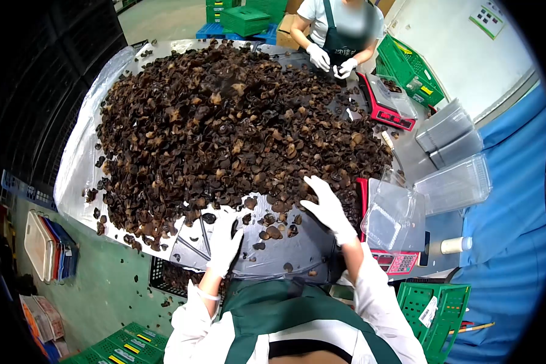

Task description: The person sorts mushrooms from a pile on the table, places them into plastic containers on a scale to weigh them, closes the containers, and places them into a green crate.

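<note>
A big heap of dark brown wood ear mushrooms covers most of the table in front of me. My left hand, in a white glove, is at the heap's near edge, fingers stretched forward and thumb apart, with nothing visible in it. My right hand, gloved too, has its fingers spread at the heap's near right side and holds nothing I can see. Between both hands, loose wood ear mushroom pieces lie scattered on the grey tabletop. An open clear plastic box rests on a red scale to my right.
Across the table a person's gloved hands are beside a second red scale. Clear boxes are stacked at the right. Green crates stand at lower right and a black crate below the table edge.
</note>
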`<control>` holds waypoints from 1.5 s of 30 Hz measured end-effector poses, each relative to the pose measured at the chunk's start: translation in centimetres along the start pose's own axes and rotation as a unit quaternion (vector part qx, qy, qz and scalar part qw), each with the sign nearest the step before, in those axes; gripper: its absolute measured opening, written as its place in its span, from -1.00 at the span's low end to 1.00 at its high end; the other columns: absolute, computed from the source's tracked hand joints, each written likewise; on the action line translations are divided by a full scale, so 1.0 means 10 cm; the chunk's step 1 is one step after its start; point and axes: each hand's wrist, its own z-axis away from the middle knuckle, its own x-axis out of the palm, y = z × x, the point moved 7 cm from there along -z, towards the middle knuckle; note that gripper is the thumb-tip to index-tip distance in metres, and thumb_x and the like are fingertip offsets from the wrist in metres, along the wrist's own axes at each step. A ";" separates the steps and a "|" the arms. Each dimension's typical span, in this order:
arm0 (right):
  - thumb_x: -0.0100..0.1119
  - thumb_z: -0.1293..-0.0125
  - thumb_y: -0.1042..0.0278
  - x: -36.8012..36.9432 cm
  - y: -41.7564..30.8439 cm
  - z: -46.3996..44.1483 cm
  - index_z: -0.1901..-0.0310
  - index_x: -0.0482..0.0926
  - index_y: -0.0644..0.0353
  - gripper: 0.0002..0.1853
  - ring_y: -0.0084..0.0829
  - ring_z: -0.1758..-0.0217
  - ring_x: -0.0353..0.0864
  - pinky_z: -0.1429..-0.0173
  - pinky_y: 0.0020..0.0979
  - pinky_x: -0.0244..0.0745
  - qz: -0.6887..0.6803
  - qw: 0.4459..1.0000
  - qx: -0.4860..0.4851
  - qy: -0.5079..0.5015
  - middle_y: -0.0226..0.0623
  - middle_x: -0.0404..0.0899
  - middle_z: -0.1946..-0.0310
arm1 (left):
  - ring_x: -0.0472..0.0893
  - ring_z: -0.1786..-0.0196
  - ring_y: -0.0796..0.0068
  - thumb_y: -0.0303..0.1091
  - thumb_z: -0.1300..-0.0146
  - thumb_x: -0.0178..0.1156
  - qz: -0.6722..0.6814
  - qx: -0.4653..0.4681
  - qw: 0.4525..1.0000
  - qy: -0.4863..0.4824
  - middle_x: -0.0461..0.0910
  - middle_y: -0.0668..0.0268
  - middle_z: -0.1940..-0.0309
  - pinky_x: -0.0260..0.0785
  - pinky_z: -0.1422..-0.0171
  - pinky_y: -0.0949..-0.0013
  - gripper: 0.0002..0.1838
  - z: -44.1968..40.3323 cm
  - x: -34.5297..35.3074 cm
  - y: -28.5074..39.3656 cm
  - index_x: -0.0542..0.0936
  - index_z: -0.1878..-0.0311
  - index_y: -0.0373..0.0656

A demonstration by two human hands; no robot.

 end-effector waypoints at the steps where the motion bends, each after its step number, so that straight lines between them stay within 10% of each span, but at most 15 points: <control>1: 0.37 -0.08 0.15 0.16 0.08 -0.13 -0.35 0.31 -0.06 -0.24 -0.08 -0.43 0.19 -0.41 -0.22 0.22 0.026 1.000 -0.009 0.005 -0.03 0.18 -0.38 | 0.45 -0.18 0.07 -0.32 -0.15 0.26 -0.031 0.027 0.999 0.008 0.51 0.11 -0.09 0.25 -0.32 0.16 -0.53 -0.06 0.07 0.02 0.49 -0.15 -0.16; 5: 0.49 0.13 0.06 0.51 0.11 -0.40 -0.37 0.28 -0.25 -0.07 0.22 -0.41 0.12 -0.26 -0.10 0.40 0.219 0.976 -0.010 -0.012 0.00 0.03 -0.45 | 0.52 -0.01 0.13 -0.29 -0.11 0.28 -0.061 0.110 0.992 -0.006 0.58 0.18 0.08 0.37 -0.12 0.18 -0.64 -0.38 0.35 0.37 0.58 0.00 -0.13; 9: 0.36 0.02 0.33 0.58 0.04 -0.05 -0.12 0.55 -0.08 -0.44 -0.07 -0.21 0.40 -0.16 -0.15 0.44 0.107 0.986 -0.122 0.025 -0.14 0.42 -0.21 | 0.50 0.09 0.19 -0.26 -0.08 0.28 -0.061 0.213 0.971 -0.092 0.55 0.23 0.15 0.35 0.01 0.18 -0.62 -0.42 0.79 0.68 0.56 0.00 -0.11; 16: 0.15 -0.10 0.41 0.52 -0.16 0.98 0.01 0.62 0.00 -0.64 -0.20 -0.18 0.46 -0.10 -0.29 0.42 0.133 0.978 -0.159 -0.027 -0.24 0.49 -0.16 | 0.49 0.28 0.26 -0.20 -0.06 0.32 -0.044 0.252 0.957 -0.139 0.47 0.29 0.42 0.31 0.15 0.22 -0.73 -0.18 0.72 0.81 0.62 0.19 -0.07; 25: 0.31 -0.13 0.17 0.24 -0.02 0.10 -0.32 0.35 -0.08 -0.33 -0.08 -0.38 0.25 -0.38 -0.21 0.27 0.019 0.998 -0.006 0.055 -0.13 0.20 -0.39 | 0.32 -0.33 0.01 -0.41 -0.01 0.31 -0.162 0.155 0.969 -0.103 0.30 0.10 -0.33 0.28 -0.29 0.15 -0.32 -0.96 0.81 0.64 0.40 -0.29 -0.08; 30: 0.24 -0.13 0.26 0.74 0.05 0.12 -0.19 0.48 -0.12 -0.48 -0.18 -0.21 0.40 -0.16 -0.18 0.43 0.091 0.993 -0.070 -0.001 -0.22 0.40 -0.23 | 0.53 -0.01 0.12 -0.49 -0.02 0.22 -0.116 0.206 0.968 -0.080 0.55 0.19 0.13 0.39 -0.05 0.16 -0.81 -0.68 0.88 0.60 0.55 0.24 -0.15; 38: 0.08 -0.13 0.37 0.58 -0.34 1.18 -0.01 0.61 0.01 -0.63 -0.31 -0.14 0.47 -0.07 -0.31 0.41 0.096 0.973 -0.171 -0.120 -0.34 0.51 -0.14 | 0.59 0.16 0.25 -0.42 -0.10 0.28 -0.003 0.209 0.969 -0.132 0.62 0.27 0.24 0.44 0.08 0.26 -0.81 0.14 0.40 0.72 0.64 0.17 -0.13; 45: 0.26 -0.14 0.43 0.08 -0.22 1.08 0.10 0.65 0.13 -0.74 -0.24 0.05 0.59 -0.05 -0.30 0.51 0.006 0.995 -0.076 0.068 -0.25 0.62 0.06 | 0.51 -0.04 0.08 -0.30 -0.10 0.32 -0.036 0.137 0.988 -0.057 0.56 0.11 0.04 0.37 -0.12 0.17 -0.59 -0.19 0.43 0.67 0.55 -0.04 -0.18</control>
